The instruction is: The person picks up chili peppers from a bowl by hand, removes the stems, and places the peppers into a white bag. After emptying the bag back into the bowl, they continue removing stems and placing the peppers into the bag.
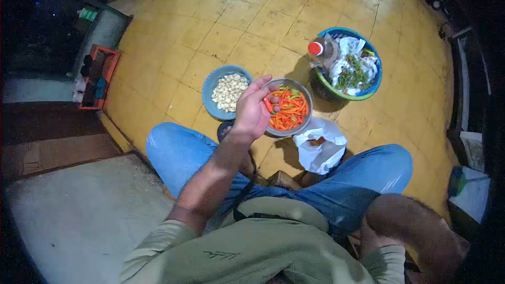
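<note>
My left hand [255, 109] reaches over the near left edge of a metal bowl [310, 106] full of red, orange and some green chili peppers [291, 117]. Its palm faces right, the upper fingers point forward and the lower ones curl around a red chili pepper [268, 105]. Left of this hand stands a blue-grey bowl [209, 92] of peeled garlic cloves [229, 90]. My right arm [415, 226] is bent at the elbow by my right thigh; its hand is out of sight.
An open white plastic bag [320, 150] with something reddish inside stands before my crossed legs. Beyond it, a blue-green basket [380, 73] holds plastic bags, green stems and a red-capped bottle [315, 48]. An orange crate [109, 76] is at the left on the yellow tiled floor.
</note>
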The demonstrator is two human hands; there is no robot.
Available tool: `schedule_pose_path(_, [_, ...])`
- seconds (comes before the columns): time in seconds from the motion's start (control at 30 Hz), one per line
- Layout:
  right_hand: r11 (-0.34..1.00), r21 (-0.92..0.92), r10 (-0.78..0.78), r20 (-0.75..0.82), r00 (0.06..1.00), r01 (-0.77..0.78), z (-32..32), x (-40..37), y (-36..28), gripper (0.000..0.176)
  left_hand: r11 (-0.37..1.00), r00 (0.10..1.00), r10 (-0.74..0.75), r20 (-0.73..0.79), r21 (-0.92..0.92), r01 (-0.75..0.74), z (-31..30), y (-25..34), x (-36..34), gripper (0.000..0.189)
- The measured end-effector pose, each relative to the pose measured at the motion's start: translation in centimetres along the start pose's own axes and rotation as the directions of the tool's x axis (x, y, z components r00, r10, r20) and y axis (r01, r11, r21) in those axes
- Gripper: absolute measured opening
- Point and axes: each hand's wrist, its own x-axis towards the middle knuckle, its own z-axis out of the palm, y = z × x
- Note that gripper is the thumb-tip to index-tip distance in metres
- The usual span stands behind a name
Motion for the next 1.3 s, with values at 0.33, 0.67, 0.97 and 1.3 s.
schedule_pose_path(0.33, [0.984, -0.036, 0.169, -0.103, 0.980, -0.174, -0.3, 1.0, -8.3, 0.033, 0.998, 0.999, 0.031, 0.031, -0.064, -0.029, -0.1, -1.2, 0.8, 0.036])
schedule_pose_path(0.67, [0.923, -0.045, 0.370, -0.178, 0.912, -0.383, -0.1, 0.9, -8.3, 0.032, 0.999, 1.000, 0.021, 0.010, -0.035, -0.020, 0.0, -1.1, 0.9, 0.034])
schedule_pose_path(0.97, [0.832, -0.026, 0.534, -0.236, 0.812, -0.554, -0.2, 0.8, -7.1, 0.033, 0.999, 1.000, 0.015, -0.004, -0.034, -0.016, 0.5, -0.7, 0.5, 0.033])
schedule_pose_path(1.3, [0.698, 0.006, 0.688, -0.282, 0.669, -0.716, 0.1, 1.2, -8.0, 0.035, 0.999, 0.999, 0.042, 0.024, -0.031, -0.041, 0.3, -0.9, 0.7, 0.032])
